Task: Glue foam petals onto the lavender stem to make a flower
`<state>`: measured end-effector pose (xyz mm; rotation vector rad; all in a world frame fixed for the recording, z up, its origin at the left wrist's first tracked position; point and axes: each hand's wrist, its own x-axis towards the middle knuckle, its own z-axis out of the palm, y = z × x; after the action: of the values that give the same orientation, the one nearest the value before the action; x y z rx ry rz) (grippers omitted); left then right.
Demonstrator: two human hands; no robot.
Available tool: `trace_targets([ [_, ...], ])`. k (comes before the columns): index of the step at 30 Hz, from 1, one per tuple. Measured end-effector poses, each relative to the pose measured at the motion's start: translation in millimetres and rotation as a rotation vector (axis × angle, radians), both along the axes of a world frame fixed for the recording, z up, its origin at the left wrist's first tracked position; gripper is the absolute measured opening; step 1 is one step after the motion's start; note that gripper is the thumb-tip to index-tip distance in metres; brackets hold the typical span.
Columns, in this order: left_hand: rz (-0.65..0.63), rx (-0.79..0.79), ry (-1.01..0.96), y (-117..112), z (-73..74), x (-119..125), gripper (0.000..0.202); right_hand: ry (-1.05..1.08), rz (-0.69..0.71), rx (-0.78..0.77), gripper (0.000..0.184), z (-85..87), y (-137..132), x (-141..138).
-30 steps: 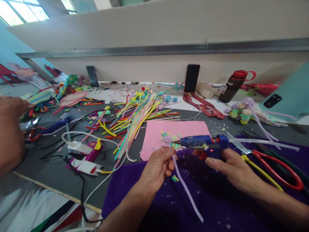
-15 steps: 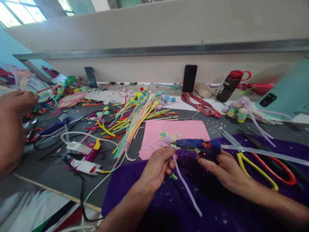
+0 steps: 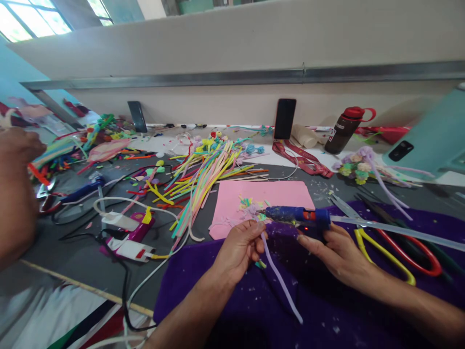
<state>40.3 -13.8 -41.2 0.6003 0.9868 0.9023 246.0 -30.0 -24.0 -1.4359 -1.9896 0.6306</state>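
Between the thumb and fingers of my left hand (image 3: 240, 247) is a lilac pipe cleaner flower (image 3: 252, 210), its long stem (image 3: 282, 283) hanging down to the right. My right hand (image 3: 337, 252) is wrapped round a blue hot glue gun (image 3: 296, 214) with a small red light lit. The gun points left, and its nozzle is at the flower's head; I cannot tell whether it touches. A long clear glue stick (image 3: 395, 230) sticks out of the gun's back end. Under the flower lies a pink sheet (image 3: 286, 194) with small yellow and green scraps on it.
Scissors with yellow handles (image 3: 385, 259) and red-handled ones (image 3: 417, 249) lie on purple cloth (image 3: 203, 271) at right. Pipe cleaners (image 3: 207, 179) are heaped left of centre, near a power strip (image 3: 134, 237) with cables. Behind stand a phone (image 3: 285, 118) and a bottle (image 3: 345, 130). Another person's arm (image 3: 16, 194) is at left.
My hands, the flower and the glue gun stay almost where they were. The other person's hand at the left has shifted slightly left.
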Motion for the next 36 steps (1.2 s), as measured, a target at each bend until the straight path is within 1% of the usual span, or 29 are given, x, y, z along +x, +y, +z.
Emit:
trace_targets([
  [4,-0.001,0.006,0.003,0.0,0.8,0.0,0.025,-0.022,0.014,-0.062,0.053,-3.0,0.5,1.5],
  [6,0.008,0.01,0.004,-0.1,1.4,-0.2,0.026,-0.02,0.051,-0.069,0.049,-3.8,1.2,1.9],
  [11,0.025,0.002,0.023,-0.1,1.6,-0.8,0.027,0.039,0.163,-0.046,0.031,-3.0,2.7,2.2],
  [13,0.023,0.002,0.022,0.0,0.8,-1.0,0.027,0.033,0.164,-0.053,0.032,-2.4,2.4,2.9],
  [14,0.023,0.005,0.018,0.0,0.3,-1.0,0.027,0.022,0.151,-0.053,0.036,-2.4,2.1,3.4],
  [17,0.019,0.004,0.004,0.0,-1.4,-1.3,0.026,-0.018,0.072,-0.035,0.047,-3.8,0.8,4.9],
  [20,-0.001,-0.004,0.006,0.0,-1.8,-1.3,0.027,-0.041,0.021,-0.025,0.05,-6.1,0.5,5.2],
  [22,-0.014,0.0,0.012,0.1,-1.3,-1.1,0.027,-0.033,0.036,-0.027,0.048,-6.5,1.4,4.5],
  [27,0.003,0.007,0.012,0.5,0.5,-0.3,0.027,0.039,0.145,-0.013,0.034,-2.8,3.5,2.7],
  [29,0.006,-0.001,0.018,0.6,0.4,-0.4,0.028,0.02,0.142,-0.007,0.037,-2.0,3.2,3.0],
  [33,-0.013,0.001,0.005,0.3,-0.9,-1.2,0.028,-0.033,0.076,0.014,0.048,-3.7,2.1,4.2],
  [36,-0.022,0.003,0.011,-0.1,-0.8,-1.6,0.028,-0.055,0.091,0.029,0.045,-4.7,2.5,3.9],
])
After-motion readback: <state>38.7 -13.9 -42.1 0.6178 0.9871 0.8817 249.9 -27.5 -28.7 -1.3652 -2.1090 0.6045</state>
